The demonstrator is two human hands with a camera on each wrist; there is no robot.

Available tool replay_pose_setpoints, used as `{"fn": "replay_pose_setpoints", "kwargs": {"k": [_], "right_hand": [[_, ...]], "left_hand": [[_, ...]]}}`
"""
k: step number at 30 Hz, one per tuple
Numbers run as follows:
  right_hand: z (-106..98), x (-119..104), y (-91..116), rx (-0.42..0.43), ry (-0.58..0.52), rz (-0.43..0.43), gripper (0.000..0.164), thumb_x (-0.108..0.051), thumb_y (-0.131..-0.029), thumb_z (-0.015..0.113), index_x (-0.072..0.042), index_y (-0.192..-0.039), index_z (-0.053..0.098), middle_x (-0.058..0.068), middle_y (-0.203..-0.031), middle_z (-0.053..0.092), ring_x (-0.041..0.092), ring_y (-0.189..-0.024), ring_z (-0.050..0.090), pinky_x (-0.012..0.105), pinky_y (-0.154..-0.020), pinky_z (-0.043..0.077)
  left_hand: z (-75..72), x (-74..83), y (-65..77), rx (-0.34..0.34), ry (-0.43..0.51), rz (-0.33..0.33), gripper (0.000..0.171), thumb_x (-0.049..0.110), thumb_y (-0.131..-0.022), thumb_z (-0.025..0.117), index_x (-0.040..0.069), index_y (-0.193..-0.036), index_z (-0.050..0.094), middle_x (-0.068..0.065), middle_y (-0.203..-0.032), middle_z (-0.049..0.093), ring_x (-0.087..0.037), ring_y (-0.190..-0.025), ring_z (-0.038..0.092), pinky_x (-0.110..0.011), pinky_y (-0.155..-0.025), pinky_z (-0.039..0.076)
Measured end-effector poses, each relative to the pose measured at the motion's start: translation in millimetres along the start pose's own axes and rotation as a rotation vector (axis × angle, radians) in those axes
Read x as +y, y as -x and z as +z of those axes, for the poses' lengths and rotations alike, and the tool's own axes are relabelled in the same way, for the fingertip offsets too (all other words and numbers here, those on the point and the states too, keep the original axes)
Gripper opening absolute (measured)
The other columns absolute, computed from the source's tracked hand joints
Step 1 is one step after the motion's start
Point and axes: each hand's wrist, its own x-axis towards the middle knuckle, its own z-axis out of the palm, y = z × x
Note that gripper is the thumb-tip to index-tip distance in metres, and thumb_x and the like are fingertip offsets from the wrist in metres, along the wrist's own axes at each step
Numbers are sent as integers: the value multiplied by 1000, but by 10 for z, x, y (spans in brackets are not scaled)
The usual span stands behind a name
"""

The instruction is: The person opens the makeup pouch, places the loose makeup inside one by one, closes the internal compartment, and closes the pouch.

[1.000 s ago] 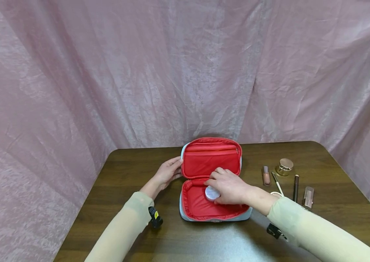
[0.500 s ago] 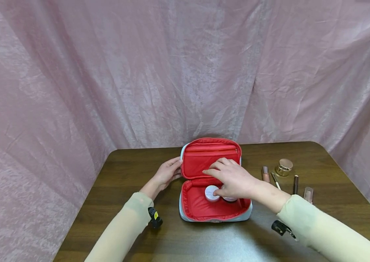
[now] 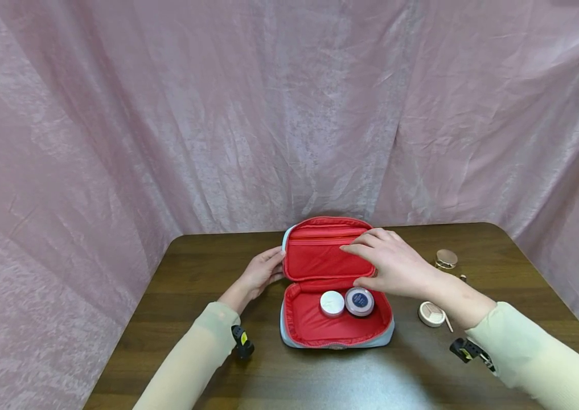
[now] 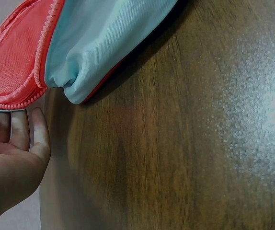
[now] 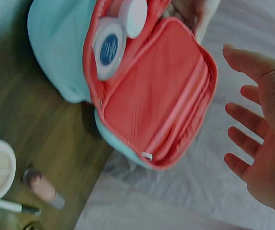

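Note:
A light blue cosmetic bag (image 3: 337,343) with a red lining lies unzipped on the table, its lid raised at the back. My left hand (image 3: 257,274) pinches the lid's left edge, thumb in front and fingers behind, as the left wrist view (image 4: 17,163) also shows. Inside the bag's base sit a small white-lidded jar (image 3: 332,303) and, right beside it, a round container with a dark blue label (image 3: 360,301). Above the bag's right side hovers my right hand (image 3: 397,262), fingers spread and holding nothing; the right wrist view shows its palm bare.
To the right lie a round three-section palette (image 3: 431,314), a thin brush (image 5: 8,205), a lip gloss tube (image 5: 44,187) and a gold-lidded jar (image 3: 446,259). The right forearm hides part of this group. A pink curtain (image 3: 269,114) hangs behind the table (image 3: 207,256).
My right hand has let go of the containers in the bag and moved up and to the right, uncovering the blue-labelled one. My left hand stays on the lid.

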Motion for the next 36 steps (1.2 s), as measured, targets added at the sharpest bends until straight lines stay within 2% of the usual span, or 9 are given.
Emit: {"fn": "replay_pose_setpoints", "kwargs": {"k": [8,16,23,36], "right_hand": [[-194,206,193,19,2,76,59,-40,-76,89,-18,-128,71,1,-119,68,30,-120,53,54,-100,40],[-373,465,417,7,38,192,57,-36,-79,87,-18,-131,70,3,-121,67,31,-119,53,57,-98,39],[-439,660,630,-3,72,262,56,-33,-80,87,-15,-131,70,8,-123,67,35,-119,53,59,-97,38],[-476,1044,900,-42,97,428,58,-36,-84,84,-10,-134,66,20,-131,64,46,-123,49,67,-98,34]], "left_hand": [[-4,4,4,-5,-21,3,42,25,-109,53,7,-146,55,-4,-110,73,-15,-99,70,-41,-94,54],[-1,17,10,-11,-34,-1,42,25,-109,53,7,-147,55,-5,-113,72,-15,-102,69,-43,-98,52],[7,19,12,-6,-28,-1,41,24,-109,53,6,-146,55,-5,-111,73,-15,-100,69,-42,-95,54],[10,14,9,-3,-27,4,41,24,-109,53,5,-145,56,-5,-112,73,-15,-100,70,-41,-94,54]]}}
